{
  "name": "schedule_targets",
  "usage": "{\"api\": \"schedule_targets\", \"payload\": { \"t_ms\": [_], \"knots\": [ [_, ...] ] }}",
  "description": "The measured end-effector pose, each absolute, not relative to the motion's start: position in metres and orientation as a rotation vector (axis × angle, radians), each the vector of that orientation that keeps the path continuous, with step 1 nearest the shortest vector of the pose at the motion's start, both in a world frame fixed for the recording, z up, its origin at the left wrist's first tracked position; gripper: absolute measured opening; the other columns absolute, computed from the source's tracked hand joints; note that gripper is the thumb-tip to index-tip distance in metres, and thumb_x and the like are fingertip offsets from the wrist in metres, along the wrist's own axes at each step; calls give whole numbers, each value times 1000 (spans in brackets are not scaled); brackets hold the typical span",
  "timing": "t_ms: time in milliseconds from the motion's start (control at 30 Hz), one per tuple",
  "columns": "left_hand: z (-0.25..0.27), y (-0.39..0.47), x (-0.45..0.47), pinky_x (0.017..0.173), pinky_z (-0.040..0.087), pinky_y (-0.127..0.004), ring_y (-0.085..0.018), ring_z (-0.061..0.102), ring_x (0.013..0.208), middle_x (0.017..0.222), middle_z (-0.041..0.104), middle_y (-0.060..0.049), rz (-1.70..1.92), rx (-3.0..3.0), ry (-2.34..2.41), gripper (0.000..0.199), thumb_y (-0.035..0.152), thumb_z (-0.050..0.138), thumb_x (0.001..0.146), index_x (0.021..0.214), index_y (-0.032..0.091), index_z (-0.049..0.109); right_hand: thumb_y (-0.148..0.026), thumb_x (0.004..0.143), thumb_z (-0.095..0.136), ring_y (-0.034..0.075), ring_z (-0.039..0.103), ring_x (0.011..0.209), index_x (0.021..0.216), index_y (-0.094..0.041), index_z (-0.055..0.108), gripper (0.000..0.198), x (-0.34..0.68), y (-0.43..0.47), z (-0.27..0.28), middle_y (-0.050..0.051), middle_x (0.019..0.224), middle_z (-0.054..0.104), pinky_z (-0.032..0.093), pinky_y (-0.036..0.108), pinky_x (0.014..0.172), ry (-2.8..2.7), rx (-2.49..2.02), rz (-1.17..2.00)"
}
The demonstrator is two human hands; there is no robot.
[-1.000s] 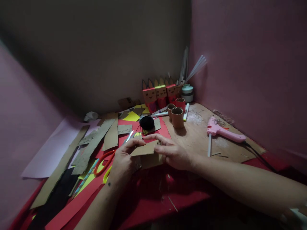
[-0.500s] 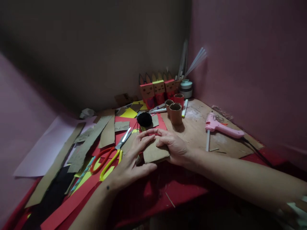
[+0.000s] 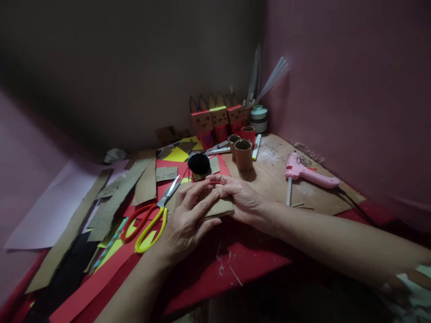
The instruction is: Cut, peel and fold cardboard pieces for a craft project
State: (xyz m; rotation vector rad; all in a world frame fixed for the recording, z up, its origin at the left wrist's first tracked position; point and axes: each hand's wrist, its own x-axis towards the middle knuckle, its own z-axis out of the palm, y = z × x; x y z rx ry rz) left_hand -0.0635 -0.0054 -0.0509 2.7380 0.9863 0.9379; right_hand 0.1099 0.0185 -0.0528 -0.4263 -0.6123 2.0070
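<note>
Both hands are closed around a small tan cardboard piece (image 3: 220, 207) near the table's front edge. My left hand (image 3: 190, 220) lies over its left side, fingers across the top and thumb along the front edge. Gripping from the right and far side is my right hand (image 3: 244, 197), its fingertips meeting the left ones. A thin red edge shows between the fingers at the far side; what it belongs to is hidden. Just beyond the hands sits a ball of black yarn (image 3: 199, 164). Scissors (image 3: 151, 217) with red and yellow handles lie left of my left hand.
A pink glue gun (image 3: 308, 172) with its cord rests at the right. Cardboard tubes (image 3: 244, 156) stand behind the hands, in front of several cardboard animal figures (image 3: 218, 117). Cardboard strips (image 3: 124, 193) and coloured paper cover the left side. Walls close in the table.
My left hand has slid further over the cardboard piece, covering more of its top. The piece now appears tilted flatter. The whole view has shifted slightly.
</note>
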Motion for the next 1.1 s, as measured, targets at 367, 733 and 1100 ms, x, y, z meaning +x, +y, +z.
{"api": "schedule_targets", "payload": {
  "t_ms": [367,733,1100],
  "knots": [
    [-48,-7,-57,107,41,-47,-27,43,130,139,55,-10,947,2845,890,55,15,59,89,141,25,45,3,61,49,14,62,71,99,-13,53,42,112,20,-47,5,81,64,50,25,70,-406,-456,2045],
    [-46,-11,-55,111,34,-43,-25,41,131,139,51,-13,972,2634,939,47,22,53,92,138,18,43,-35,74,66,22,65,79,91,-18,59,25,108,17,-46,4,76,66,49,38,81,-521,-431,1956],
    [-41,-17,-52,76,53,-28,-22,68,88,93,76,-2,1422,1614,1504,20,34,64,83,91,18,75,-29,65,79,19,64,83,103,-22,58,44,105,8,-52,3,94,65,52,31,71,-808,-417,1961]
  ]
}}
